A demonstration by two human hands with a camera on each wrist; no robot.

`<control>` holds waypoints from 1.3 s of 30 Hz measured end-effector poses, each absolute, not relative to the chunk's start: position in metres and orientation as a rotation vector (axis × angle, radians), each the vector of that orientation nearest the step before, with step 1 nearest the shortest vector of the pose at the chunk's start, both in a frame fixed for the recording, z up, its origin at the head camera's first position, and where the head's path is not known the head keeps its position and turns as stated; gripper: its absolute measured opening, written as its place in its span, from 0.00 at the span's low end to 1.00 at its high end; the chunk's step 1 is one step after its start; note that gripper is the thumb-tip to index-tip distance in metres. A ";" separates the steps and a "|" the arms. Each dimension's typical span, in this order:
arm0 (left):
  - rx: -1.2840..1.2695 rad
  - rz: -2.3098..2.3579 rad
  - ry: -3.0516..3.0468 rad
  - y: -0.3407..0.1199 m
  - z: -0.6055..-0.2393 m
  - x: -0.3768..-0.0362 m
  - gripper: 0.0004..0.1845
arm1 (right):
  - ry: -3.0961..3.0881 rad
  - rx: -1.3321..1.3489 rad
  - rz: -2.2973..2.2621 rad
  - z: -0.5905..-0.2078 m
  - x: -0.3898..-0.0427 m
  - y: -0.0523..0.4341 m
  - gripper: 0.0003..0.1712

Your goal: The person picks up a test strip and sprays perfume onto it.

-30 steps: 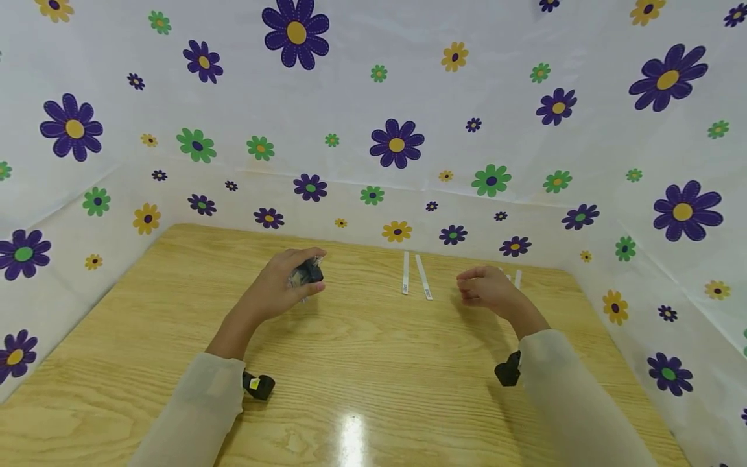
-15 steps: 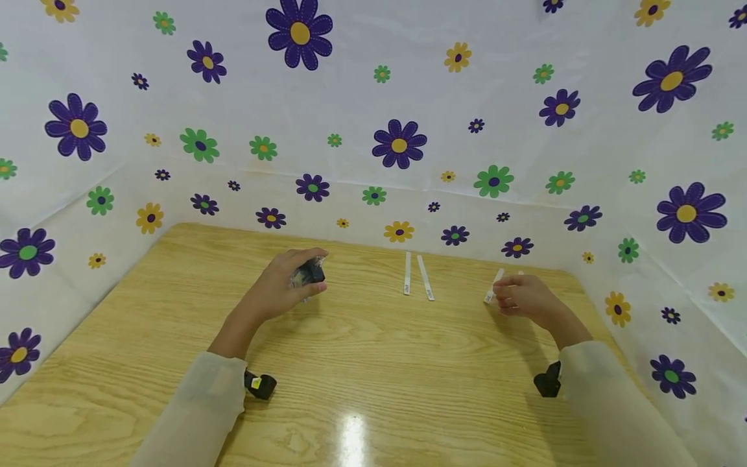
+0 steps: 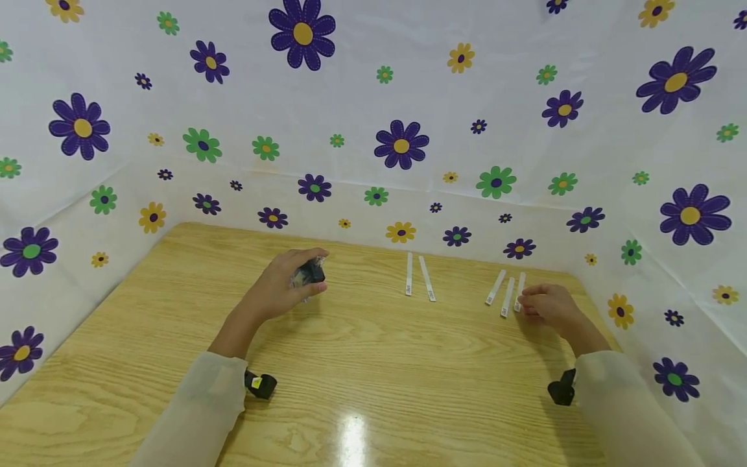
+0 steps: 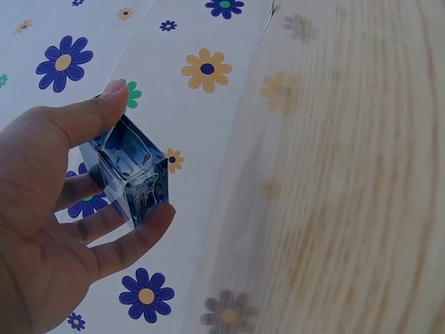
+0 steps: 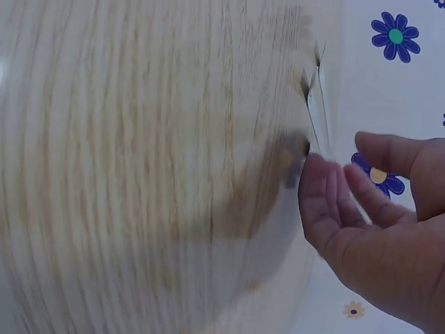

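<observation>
Your right hand (image 3: pixel 551 306) has moved out to the far-right group of white strips (image 3: pixel 506 290) — a sec ago it hung mid-table w/ fingers curled, well short of them, and half a sec ago it covered all but one. Now three strips show, lying side by side just off your fingertips (image 5: pixel 316 182). The nearest one sits right at the tips; can't tell from the head view whether you actually touch it. The wrist view is blurred, but the fingers look loosely bent w/ the thumb apart, nothing pinched. So: hand relaxed, not gripping, at the strips, which lie flat on the table (image 3: pixel 373 363).

Your left hand (image 3: pixel 280 285) hasn't shifted at all. It holds the small dark glossy packet (image 4: pixel 132 177) between thumb on top and fingers below, raised a bit off the wood, well left of the strips.

Between your two hands, two more strips (image 3: pixel 417 279) lie in a narrow V near the back edge, untouched in all three views.

My read: the right hand's reach is about done, pick-up not yet made.
</observation>
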State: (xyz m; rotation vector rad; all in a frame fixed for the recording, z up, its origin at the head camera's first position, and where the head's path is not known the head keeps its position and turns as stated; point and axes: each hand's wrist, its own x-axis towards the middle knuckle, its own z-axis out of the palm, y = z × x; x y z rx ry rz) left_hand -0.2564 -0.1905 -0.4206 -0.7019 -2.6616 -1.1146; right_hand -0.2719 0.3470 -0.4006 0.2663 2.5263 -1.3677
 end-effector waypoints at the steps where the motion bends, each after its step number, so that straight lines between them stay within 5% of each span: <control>1: -0.702 -1.110 -2.661 -0.190 -0.421 -0.256 0.32 | 2.520 0.301 -1.385 -0.402 -0.273 0.348 0.28; 12: -0.716 -1.103 -2.659 -0.190 -0.419 -0.256 0.31 | 2.625 0.444 -1.298 -0.419 -0.277 0.353 0.37; 39: -0.711 -1.110 -2.678 -0.192 -0.422 -0.257 0.31 | 2.737 0.662 -1.220 -0.424 -0.281 0.338 0.31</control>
